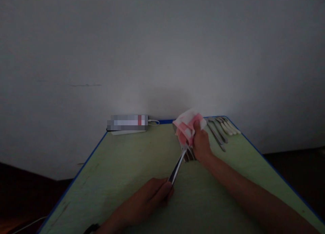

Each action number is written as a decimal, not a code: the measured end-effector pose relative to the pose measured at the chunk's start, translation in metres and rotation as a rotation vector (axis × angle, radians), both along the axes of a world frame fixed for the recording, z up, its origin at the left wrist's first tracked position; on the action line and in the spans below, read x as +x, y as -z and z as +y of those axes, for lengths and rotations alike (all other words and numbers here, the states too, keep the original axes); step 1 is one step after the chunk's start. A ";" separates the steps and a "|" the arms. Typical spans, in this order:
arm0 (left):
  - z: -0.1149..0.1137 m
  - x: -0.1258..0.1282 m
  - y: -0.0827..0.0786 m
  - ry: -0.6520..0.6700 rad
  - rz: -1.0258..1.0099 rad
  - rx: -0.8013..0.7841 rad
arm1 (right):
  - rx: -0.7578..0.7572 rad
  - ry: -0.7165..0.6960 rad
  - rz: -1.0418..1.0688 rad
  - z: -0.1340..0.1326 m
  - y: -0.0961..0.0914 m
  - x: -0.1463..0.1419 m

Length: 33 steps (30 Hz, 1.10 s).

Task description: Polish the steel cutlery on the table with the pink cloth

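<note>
My left hand (161, 191) is closed around the handle of a shiny metal piece of cutlery (177, 166), which points up and away from me. Its far end runs into a pink and white cloth (188, 127), so I cannot tell whether it is a fork or a spoon. Bunched in my right hand (201, 144), the cloth hangs over that end, thumb on top. Just below the cloth, the ends of several metal utensils (190, 156) show on the table, partly covered by the cloth and hand.
To the right lie metal utensils (217, 135) and several pieces with pale handles (228, 127), side by side. A blurred-out box-like object (128, 123) with a white cable (154, 121) stands at the back left. The green table (122, 166) has a blue edge and meets a grey wall (162, 51).
</note>
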<state>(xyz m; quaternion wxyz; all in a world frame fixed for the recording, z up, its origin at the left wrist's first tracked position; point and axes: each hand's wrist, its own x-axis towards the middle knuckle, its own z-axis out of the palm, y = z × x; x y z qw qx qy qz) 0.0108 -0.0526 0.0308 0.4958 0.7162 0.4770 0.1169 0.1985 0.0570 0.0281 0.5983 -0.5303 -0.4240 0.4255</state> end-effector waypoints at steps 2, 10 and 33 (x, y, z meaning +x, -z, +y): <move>0.000 0.000 0.000 -0.002 -0.015 0.014 | -0.039 -0.011 -0.018 -0.017 0.005 -0.014; 0.006 -0.004 0.003 -0.060 -0.171 -0.033 | -0.108 -0.180 -0.049 -0.046 0.016 -0.039; 0.006 0.001 0.004 -0.244 -0.120 -0.020 | 0.054 -0.086 0.101 -0.012 -0.011 -0.011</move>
